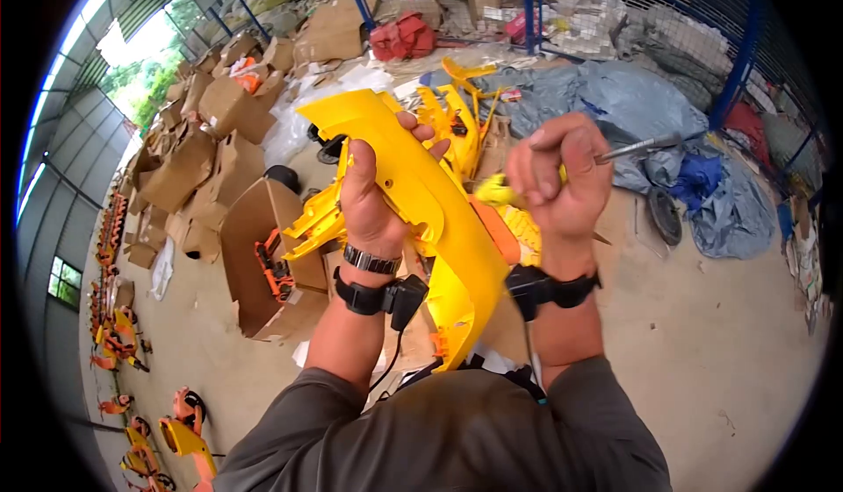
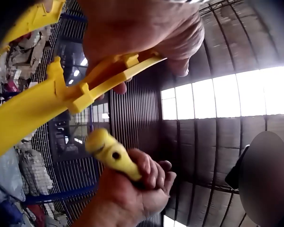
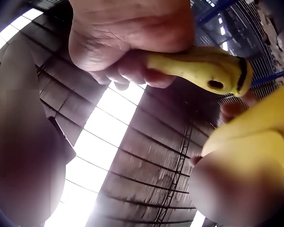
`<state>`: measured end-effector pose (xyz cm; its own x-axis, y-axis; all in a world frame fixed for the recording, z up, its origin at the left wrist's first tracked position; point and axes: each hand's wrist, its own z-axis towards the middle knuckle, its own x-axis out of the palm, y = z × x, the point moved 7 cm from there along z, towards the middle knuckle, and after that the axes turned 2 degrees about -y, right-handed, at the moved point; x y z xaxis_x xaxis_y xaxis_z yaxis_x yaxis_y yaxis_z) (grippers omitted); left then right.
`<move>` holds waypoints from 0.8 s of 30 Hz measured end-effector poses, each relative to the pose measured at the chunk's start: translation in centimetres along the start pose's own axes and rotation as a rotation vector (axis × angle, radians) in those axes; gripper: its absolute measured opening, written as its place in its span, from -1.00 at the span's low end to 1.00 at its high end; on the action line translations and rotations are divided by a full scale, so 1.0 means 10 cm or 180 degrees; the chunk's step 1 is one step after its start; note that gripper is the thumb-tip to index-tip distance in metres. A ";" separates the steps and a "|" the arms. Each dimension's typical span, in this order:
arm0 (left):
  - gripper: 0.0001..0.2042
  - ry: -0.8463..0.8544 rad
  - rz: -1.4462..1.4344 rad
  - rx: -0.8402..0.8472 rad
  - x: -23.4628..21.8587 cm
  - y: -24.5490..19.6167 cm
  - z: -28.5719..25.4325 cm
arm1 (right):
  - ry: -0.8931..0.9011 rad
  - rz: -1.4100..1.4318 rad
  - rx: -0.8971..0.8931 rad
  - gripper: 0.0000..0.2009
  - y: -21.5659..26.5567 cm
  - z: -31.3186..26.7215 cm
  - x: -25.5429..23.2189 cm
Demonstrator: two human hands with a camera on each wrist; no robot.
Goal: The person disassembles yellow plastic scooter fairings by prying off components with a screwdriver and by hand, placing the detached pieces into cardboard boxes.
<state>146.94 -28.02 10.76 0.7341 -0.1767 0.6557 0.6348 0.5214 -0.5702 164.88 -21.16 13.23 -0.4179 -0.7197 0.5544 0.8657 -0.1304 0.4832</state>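
Note:
A long, curved yellow plastic panel (image 1: 461,237) is held up before the body. My left hand (image 1: 373,202) grips it by the edge, thumb on the near side and fingertips showing past it. Ribs and tabs on the panel's edge (image 2: 78,97) show in the left wrist view. My right hand (image 1: 569,180) holds a screwdriver (image 1: 497,191) in curled fingers, apart from the panel. Its yellow handle (image 3: 210,73), with a hole near the end, sticks out toward the panel, while the metal shaft (image 1: 641,146) points away to the right.
More yellow plastic parts (image 1: 461,127) lie on the floor ahead. An open cardboard box (image 1: 241,264) with an orange item stands left of them, other cartons (image 1: 233,101) behind. Grey plastic sheeting (image 1: 632,97) spreads at right. Yellow-orange scooters (image 1: 123,338) line the left wall.

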 end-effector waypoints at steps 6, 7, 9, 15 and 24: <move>-0.30 0.0200 -0.0178 -0.0158 0.08 -0.06 -0.04 | 0.0814 -0.2752 0.0944 -0.59 -0.64 -0.27 -0.10; -0.27 0.0170 -0.0147 -0.0146 0.08 -0.08 -0.05 | 0.0935 -0.2562 0.1363 -0.59 -0.72 -0.38 -0.05; -0.21 0.0109 -0.0097 -0.0142 0.05 -0.08 -0.07 | 0.0819 -0.1949 0.2276 -0.60 -0.82 -0.55 0.01; -0.26 -0.0167 0.0325 -0.0305 0.02 -0.04 -0.20 | 0.0666 -0.1297 0.2222 -0.67 -0.91 -0.68 0.08; -0.57 -0.0895 0.1863 -0.0619 -0.49 -0.09 -0.74 | 0.0519 -0.2095 0.2304 -0.65 -1.03 -0.89 -0.17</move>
<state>144.57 -33.82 4.35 0.8960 0.3268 0.3005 0.2028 0.3007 -0.9319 159.14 -24.63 1.27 -0.6649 -0.7455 -0.0471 0.0747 -0.1291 0.9888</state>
